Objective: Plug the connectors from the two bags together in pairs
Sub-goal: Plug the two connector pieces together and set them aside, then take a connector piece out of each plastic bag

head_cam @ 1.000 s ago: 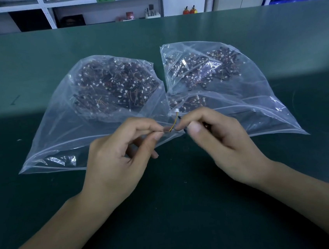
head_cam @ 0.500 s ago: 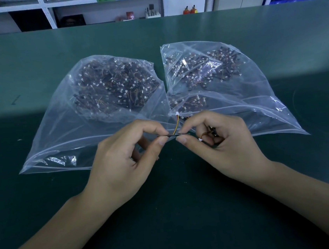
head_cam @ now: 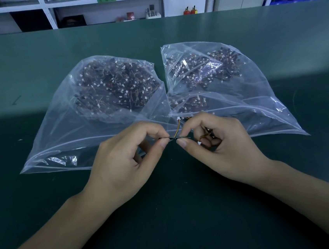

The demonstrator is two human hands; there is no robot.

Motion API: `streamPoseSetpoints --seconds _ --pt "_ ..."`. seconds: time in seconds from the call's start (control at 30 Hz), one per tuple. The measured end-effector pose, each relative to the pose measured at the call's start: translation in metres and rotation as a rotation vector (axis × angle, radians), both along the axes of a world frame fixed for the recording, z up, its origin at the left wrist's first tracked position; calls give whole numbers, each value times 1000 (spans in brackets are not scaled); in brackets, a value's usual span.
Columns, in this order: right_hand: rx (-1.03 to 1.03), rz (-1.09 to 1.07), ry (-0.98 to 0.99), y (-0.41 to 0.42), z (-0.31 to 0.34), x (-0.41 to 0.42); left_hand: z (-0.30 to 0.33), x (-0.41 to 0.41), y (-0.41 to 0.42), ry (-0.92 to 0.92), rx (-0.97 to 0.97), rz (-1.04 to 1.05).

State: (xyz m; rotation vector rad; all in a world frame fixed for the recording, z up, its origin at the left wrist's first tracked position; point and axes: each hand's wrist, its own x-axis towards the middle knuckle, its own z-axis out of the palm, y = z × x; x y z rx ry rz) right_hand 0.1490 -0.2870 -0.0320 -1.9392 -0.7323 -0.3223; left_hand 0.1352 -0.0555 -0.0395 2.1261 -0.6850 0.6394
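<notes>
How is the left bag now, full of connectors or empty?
Partly full. The left bag holds a heap of dark connectors bunched at its far end, while the near half by the left hand lies flat and see-through.

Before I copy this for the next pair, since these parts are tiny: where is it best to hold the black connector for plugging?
Probably by its rear end, coming from the side as the left hand does: thumb and forefinger pinch the black connector lying level, mating tip left bare toward the right hand.
</notes>
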Motion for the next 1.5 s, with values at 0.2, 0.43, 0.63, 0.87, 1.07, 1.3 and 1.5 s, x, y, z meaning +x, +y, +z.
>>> streamPoseSetpoints --seconds 0.2,0.43,0.63,0.87,1.07,1.3,1.5 --pt "-49 0 -6 -5 0 3 -5 1 3 19 30 -31" --pt "-277 -256 -183 -20 7 16 -5 1 6 9 45 -44" --pt "-469 -393 -243 -25 6 20 -3 2 5 -12 65 -36" --pt "-637 -467 -214 -29 2 25 -3 3 5 -37 95 -24" --pt "-631 -484 -210 -28 -2 26 -3 4 6 -28 104 -32" --pt "-242 -300 -154 -17 3 14 -1 3 6 -46 98 -34" --pt "65 62 205 -6 -2 1 0 0 4 -56 60 -44"
